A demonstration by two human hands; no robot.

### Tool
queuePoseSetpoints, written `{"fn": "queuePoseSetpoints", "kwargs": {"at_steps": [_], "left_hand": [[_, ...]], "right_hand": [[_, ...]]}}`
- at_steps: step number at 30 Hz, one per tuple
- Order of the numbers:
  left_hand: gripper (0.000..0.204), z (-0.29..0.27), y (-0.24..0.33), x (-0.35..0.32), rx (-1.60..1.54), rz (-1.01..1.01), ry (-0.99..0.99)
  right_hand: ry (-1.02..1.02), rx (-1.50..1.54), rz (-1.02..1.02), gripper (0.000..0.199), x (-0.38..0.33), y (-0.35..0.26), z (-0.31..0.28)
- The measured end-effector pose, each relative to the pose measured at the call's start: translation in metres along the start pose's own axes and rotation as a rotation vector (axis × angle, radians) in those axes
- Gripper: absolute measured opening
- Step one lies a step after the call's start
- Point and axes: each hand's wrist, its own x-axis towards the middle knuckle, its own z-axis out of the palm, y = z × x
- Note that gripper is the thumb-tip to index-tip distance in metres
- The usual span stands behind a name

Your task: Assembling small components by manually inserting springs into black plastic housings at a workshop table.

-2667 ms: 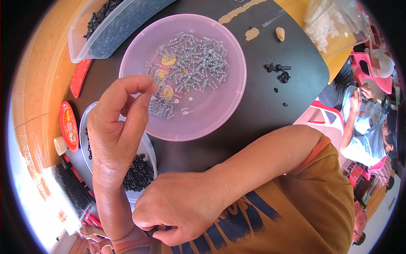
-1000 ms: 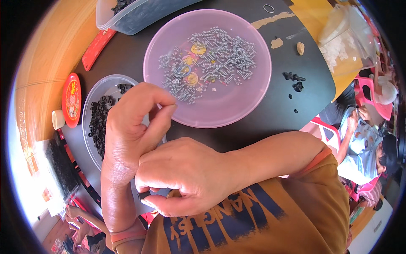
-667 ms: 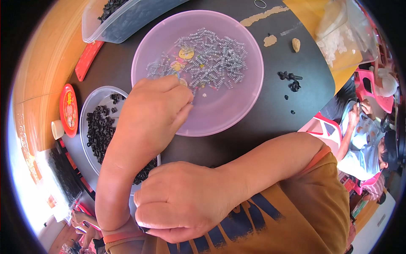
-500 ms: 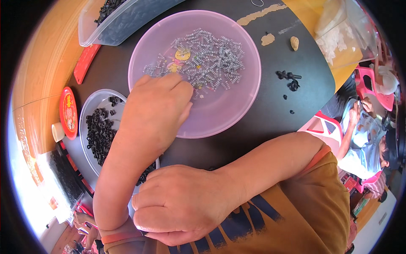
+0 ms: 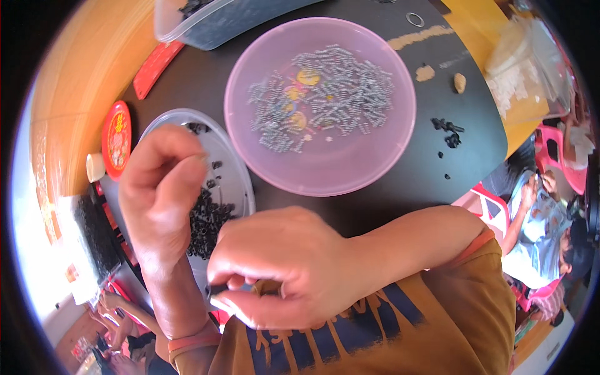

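My left hand (image 5: 165,187) is raised over the clear round tub (image 5: 245,181) of small black plastic parts (image 5: 211,222), fingers curled in and thumb against them. Whatever those fingers pinch is hidden. Lower down, in front of my chest, my right hand (image 5: 284,269) is closed, with a small black part (image 5: 217,289) showing at its thumb and fingertips. Beyond both hands stands a pink translucent basin (image 5: 325,182), where many small metal coil springs (image 5: 350,87) lie in a loose heap over a printed yellow picture.
A clear bin (image 5: 240,22) of black pieces stands at the far left, near a red strip (image 5: 153,69) and red oval dish (image 5: 117,140). Loose black bits (image 5: 451,134) and a tan stone-like lump (image 5: 460,83) lie right. Another person (image 5: 540,212) sits beyond the table's right edge.
My left hand has left the pink basin and come back over the tub of black parts. My right hand has turned, so the black part at its fingertips shows. The view has shifted slightly.
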Motion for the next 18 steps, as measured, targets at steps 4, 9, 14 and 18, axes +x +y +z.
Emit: {"fn": "queuePoseSetpoints", "kwargs": {"at_steps": [4, 9, 14, 18], "left_hand": [[0.016, -0.009, 0.003, -0.038, -0.347, 0.099, 0.079], [0.017, -0.001, -0.002, -0.065, -0.443, 0.121, 0.174], [0.013, -0.003, -0.009, -0.075, -0.407, 0.059, 0.178], [0.013, -0.004, -0.013, -0.078, -0.388, 0.08, 0.181]], "right_hand": [[0.022, 0.027, -0.036, 0.012, 0.005, 0.008, -0.001], [-0.09, 0.016, 0.057, 0.014, 0.006, 0.011, -0.003], [-0.152, -0.017, 0.042, 0.015, 0.009, 0.012, -0.005], [-0.162, -0.055, 0.052, 0.014, 0.009, 0.013, -0.004]]}}
